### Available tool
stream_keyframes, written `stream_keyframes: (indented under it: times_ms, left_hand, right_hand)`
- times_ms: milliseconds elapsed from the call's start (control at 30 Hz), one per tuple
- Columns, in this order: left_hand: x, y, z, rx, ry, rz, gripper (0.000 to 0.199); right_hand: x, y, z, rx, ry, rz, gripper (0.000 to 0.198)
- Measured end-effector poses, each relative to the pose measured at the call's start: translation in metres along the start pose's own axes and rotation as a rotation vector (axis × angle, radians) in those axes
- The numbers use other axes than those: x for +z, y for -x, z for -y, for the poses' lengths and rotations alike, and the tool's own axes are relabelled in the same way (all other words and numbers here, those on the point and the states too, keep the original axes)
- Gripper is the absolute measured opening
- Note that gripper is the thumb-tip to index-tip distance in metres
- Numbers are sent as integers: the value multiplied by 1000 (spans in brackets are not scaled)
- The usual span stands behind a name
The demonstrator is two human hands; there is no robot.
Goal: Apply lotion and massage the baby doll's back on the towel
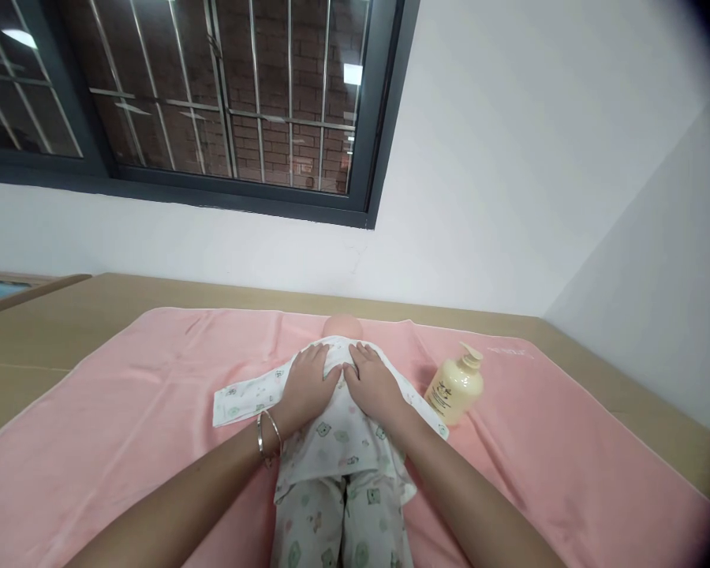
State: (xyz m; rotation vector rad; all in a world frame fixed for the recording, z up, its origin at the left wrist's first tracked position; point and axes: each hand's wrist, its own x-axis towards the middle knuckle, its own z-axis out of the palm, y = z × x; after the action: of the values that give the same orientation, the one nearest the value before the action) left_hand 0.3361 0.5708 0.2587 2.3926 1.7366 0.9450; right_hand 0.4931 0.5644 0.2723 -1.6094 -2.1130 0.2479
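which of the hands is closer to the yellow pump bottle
Right: the right hand lies on the shirt, left of the yellow pump bottle; the left hand is farther left.

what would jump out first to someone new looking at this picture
Most likely the left hand and right hand, resting side by side on the patterned white top of what looks like a doll, in the middle of the pink blanket. Next, the pale yellow pump bottle near the sleeve on the right. Behind, the dark-framed, barred window fills the upper left.
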Motion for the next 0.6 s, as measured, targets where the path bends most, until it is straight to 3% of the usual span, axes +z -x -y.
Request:
stream_keyframes:
  times_ms: [333,600]
  left_hand:
    - [-6,3,-2,12,-5,-10,36]
    - [-1,4,2,27,-66,28,44]
  right_hand:
    - [-3,8,6,15,96,23,55]
    - [0,6,4,-5,102,27,54]
